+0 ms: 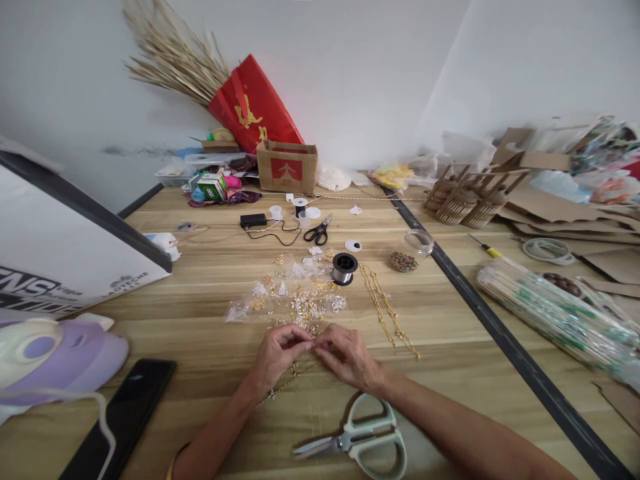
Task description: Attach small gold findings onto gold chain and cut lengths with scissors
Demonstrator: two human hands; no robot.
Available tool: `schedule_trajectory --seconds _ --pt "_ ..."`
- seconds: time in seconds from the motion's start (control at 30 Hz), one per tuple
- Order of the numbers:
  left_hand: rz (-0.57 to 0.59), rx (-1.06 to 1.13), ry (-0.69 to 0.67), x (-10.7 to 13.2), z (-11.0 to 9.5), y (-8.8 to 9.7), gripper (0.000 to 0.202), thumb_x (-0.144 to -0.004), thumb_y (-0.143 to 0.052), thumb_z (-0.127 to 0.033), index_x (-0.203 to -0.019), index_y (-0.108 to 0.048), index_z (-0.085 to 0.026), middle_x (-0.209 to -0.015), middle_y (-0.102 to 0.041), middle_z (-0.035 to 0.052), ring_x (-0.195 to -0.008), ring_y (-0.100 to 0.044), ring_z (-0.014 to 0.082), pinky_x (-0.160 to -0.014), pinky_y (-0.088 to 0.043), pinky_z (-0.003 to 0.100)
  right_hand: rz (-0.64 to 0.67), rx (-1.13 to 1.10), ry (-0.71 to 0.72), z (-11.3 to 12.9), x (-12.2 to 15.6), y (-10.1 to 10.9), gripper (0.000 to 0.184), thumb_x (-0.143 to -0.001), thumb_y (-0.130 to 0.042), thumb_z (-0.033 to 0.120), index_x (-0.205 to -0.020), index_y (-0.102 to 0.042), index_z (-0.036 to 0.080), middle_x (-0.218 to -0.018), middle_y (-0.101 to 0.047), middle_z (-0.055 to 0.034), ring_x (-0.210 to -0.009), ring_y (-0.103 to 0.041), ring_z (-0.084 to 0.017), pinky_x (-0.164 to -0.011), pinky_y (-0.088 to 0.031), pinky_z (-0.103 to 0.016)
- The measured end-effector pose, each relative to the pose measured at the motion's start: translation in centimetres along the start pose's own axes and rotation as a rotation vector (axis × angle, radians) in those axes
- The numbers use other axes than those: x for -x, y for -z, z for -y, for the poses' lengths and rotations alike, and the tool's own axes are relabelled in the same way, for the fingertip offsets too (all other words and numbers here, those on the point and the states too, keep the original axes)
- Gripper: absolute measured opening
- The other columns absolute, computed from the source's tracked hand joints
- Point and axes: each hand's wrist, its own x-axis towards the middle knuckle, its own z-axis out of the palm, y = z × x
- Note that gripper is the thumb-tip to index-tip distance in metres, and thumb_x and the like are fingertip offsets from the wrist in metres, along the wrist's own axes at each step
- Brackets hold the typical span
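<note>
My left hand (pixel 284 352) and my right hand (pixel 347 357) meet fingertip to fingertip low in the middle of the view. Both are closed in a pinch, and what sits between the fingertips is too small to make out. Below the left hand lies a beaded chain (pixel 286 385), partly hidden by that hand. Just beyond the fingers is a heap of clear and gold beads (pixel 307 301) with small plastic bags. A spool of clear thread (pixel 345 268) stands behind it. Another gold chain (pixel 383 307) lies to the right. Green-handled scissors (pixel 367 440) rest beneath my right forearm.
At left are a phone (pixel 123 417), a purple-and-white device (pixel 75 360) and a big white box (pixel 65 247). Black scissors (pixel 319 231) and an adapter (pixel 253 221) lie farther back. A bead jar (pixel 404 261), small baskets (pixel 463 200) and wrapped sticks (pixel 555 310) occupy the right.
</note>
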Motion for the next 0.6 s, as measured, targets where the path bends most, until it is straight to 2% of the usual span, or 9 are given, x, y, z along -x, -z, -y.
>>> schedule_trajectory --seconds 0.23,0.4,0.6 --pt "-0.005 -0.037 -0.028 -0.07 0.56 0.06 0.011 -0.064 -0.069 -0.024 -0.067 -0.066 -0.014 -0.064 -0.066 0.0015 -0.062 -0.058 0.0143 -0.061 -0.044 0.023 0.008 0.005 -0.011 -0.17 0.01 -0.01 0.012 -0.091 -0.043 0.02 -0.09 -0.055 0.019 -0.076 -0.056 -0.0045 -0.069 -0.053 -0.015 -0.06 -0.044 -0.025" --pt "0.008 -0.056 -0.054 0.01 0.14 0.14 0.011 -0.066 -0.067 -0.025 -0.068 -0.068 -0.015 -0.068 -0.066 0.0023 -0.067 -0.058 0.0158 -0.064 -0.045 0.024 0.009 0.028 -0.028 -0.19 0.1 0.07 0.011 -0.091 -0.042 0.017 -0.089 -0.052 0.019 -0.078 -0.056 -0.005 -0.071 -0.053 -0.016 -0.062 -0.043 -0.026" --pt "0.012 -0.025 0.019 0.06 -0.29 0.26 0.014 -0.063 -0.07 -0.027 -0.071 -0.07 -0.016 -0.072 -0.069 0.0035 -0.069 -0.06 0.0176 -0.067 -0.047 0.026 -0.002 0.022 -0.007 -0.23 0.2 0.1 0.01 -0.09 -0.042 0.016 -0.09 -0.051 0.019 -0.078 -0.056 -0.0047 -0.071 -0.053 -0.016 -0.061 -0.043 -0.025"
